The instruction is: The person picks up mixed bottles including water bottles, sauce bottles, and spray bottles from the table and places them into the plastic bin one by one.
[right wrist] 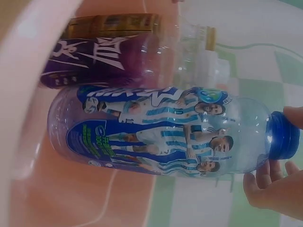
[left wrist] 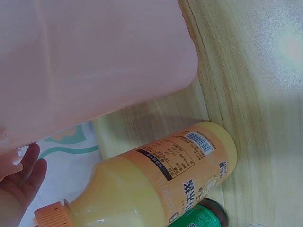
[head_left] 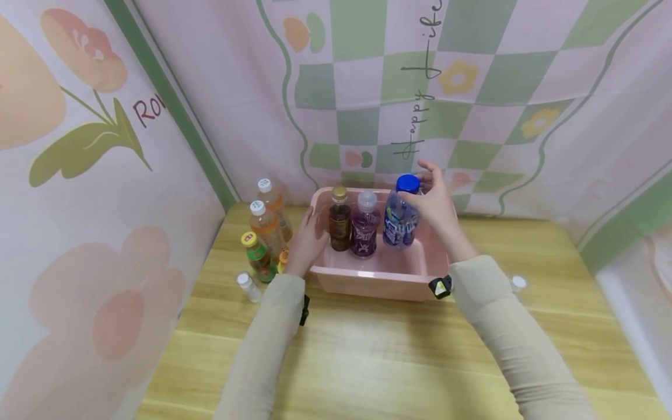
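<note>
My right hand (head_left: 433, 204) holds a clear plastic bottle (right wrist: 156, 132) by its blue cap (right wrist: 283, 135), thumb on one side and fingers on the other. The bottle has a blue label with players in striped shirts and stands at the right inside a pink plastic tub (head_left: 378, 286). Left of it in the tub are a purple drink bottle (head_left: 364, 233) and a dark brown bottle (head_left: 340, 224) with a gold cap. My left hand (head_left: 307, 245) grips the tub's left rim, fingers outside. Close under that hand stands an orange-capped bottle (left wrist: 151, 179) of yellow drink, mostly hidden in the head view.
Left of the tub stand two white-capped orange drink bottles (head_left: 268, 227), a yellow-capped bottle (head_left: 257, 254) with a green label and a small white-capped bottle (head_left: 249, 286). Another white cap (head_left: 518, 283) shows beyond my right sleeve. A patterned curtain (head_left: 378, 105) hangs right behind the tub.
</note>
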`<action>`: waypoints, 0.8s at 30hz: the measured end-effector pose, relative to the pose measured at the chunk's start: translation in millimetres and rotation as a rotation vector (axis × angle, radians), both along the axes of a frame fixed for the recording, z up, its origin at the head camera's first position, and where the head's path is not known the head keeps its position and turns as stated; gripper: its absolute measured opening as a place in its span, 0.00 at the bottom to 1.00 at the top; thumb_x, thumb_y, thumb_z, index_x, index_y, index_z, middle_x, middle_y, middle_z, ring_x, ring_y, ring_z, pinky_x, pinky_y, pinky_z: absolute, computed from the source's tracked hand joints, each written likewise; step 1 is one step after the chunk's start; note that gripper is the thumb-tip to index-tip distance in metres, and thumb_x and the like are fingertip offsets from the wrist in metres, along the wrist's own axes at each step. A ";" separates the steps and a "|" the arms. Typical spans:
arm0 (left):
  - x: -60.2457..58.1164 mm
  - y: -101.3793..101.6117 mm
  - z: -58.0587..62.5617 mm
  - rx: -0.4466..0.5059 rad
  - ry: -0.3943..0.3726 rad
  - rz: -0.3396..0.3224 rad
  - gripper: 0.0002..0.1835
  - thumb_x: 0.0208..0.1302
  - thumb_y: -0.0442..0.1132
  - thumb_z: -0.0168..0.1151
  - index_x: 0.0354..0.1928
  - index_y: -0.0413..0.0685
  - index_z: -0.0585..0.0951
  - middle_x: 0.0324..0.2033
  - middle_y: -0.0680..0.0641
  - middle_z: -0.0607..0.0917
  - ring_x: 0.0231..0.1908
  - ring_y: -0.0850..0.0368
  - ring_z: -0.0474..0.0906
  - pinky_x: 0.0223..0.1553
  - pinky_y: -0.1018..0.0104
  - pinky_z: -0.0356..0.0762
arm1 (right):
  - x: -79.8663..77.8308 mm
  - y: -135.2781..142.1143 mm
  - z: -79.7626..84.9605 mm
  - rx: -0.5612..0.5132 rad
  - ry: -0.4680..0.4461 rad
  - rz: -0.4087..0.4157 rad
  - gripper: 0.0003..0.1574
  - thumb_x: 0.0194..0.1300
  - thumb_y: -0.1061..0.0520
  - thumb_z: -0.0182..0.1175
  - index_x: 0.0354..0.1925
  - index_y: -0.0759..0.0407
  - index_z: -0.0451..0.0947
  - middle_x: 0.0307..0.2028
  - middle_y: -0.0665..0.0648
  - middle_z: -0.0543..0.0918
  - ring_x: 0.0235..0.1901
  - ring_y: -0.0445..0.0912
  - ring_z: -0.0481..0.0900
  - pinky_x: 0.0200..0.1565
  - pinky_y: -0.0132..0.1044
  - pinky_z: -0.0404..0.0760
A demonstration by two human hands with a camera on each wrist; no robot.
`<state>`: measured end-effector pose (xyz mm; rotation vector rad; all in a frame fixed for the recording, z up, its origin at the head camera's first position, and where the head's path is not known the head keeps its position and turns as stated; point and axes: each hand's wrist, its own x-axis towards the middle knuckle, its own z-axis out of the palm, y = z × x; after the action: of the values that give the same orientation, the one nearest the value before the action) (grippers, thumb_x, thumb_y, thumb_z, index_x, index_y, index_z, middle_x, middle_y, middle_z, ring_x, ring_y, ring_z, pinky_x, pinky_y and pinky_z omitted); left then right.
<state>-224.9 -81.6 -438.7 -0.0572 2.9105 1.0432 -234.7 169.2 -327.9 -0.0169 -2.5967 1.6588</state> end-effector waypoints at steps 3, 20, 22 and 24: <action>-0.2 0.2 -0.3 -0.003 0.005 -0.001 0.33 0.66 0.43 0.54 0.72 0.52 0.60 0.76 0.50 0.51 0.68 0.45 0.64 0.67 0.49 0.67 | -2.5 -2.0 -6.0 0.007 -0.026 0.001 0.51 0.60 0.60 0.63 0.74 0.54 0.46 0.64 0.66 0.66 0.65 0.59 0.66 0.67 0.52 0.68; 0.6 0.7 1.8 -0.008 0.002 0.000 0.33 0.66 0.42 0.54 0.72 0.52 0.59 0.76 0.50 0.50 0.67 0.44 0.66 0.65 0.49 0.69 | -17.2 -6.0 -34.7 -0.071 -0.033 -0.032 0.50 0.55 0.72 0.61 0.71 0.61 0.51 0.60 0.71 0.67 0.61 0.62 0.69 0.65 0.49 0.71; 0.8 0.5 2.1 -0.011 0.007 -0.003 0.33 0.66 0.42 0.54 0.72 0.52 0.60 0.76 0.49 0.51 0.67 0.43 0.66 0.65 0.49 0.69 | -17.9 -5.9 -36.3 -0.071 -0.038 -0.045 0.50 0.54 0.73 0.61 0.71 0.61 0.52 0.60 0.71 0.68 0.60 0.62 0.69 0.65 0.49 0.71; 0.8 0.4 2.1 -0.014 0.010 -0.005 0.33 0.66 0.43 0.54 0.72 0.52 0.59 0.76 0.49 0.51 0.67 0.43 0.66 0.65 0.49 0.70 | -18.5 -6.1 -37.9 -0.073 -0.042 -0.056 0.51 0.53 0.74 0.61 0.71 0.61 0.52 0.60 0.72 0.68 0.60 0.62 0.69 0.65 0.48 0.71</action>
<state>-224.1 -81.2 -436.6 -0.0458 2.9256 1.0259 -253.2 163.1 -365.7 -0.1286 -2.5390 1.7517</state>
